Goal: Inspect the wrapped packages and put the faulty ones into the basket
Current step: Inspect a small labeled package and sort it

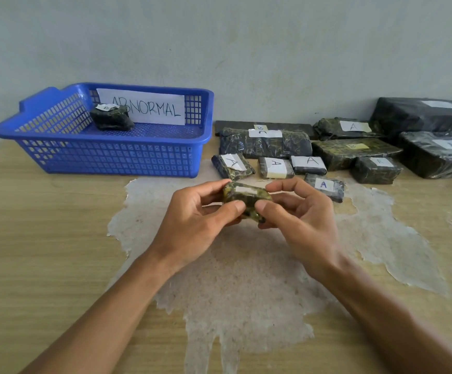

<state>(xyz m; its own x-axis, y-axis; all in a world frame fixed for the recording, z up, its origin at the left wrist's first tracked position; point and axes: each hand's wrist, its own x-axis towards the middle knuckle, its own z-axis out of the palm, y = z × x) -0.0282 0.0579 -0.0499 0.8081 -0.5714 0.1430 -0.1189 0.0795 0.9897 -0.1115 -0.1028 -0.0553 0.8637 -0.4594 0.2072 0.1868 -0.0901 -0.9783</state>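
A small dark wrapped package [246, 197] with a white label on top is held above the table between both hands. My left hand [192, 225] grips its left end with thumb and fingers. My right hand [300, 222] pinches its right end. A blue plastic basket [111, 160] with an "ABNORMAL" sign stands at the back left; one small dark package [111, 118] lies inside it. Several more wrapped packages with letter labels, such as a long one [265, 143] and a small "A" one [324, 186], lie at the back right.
The wooden table [44, 238] has a large patch of peeled, rough surface [246, 279] under my hands. Bigger black packages [435, 152] are stacked at the far right against the grey wall [246, 49].
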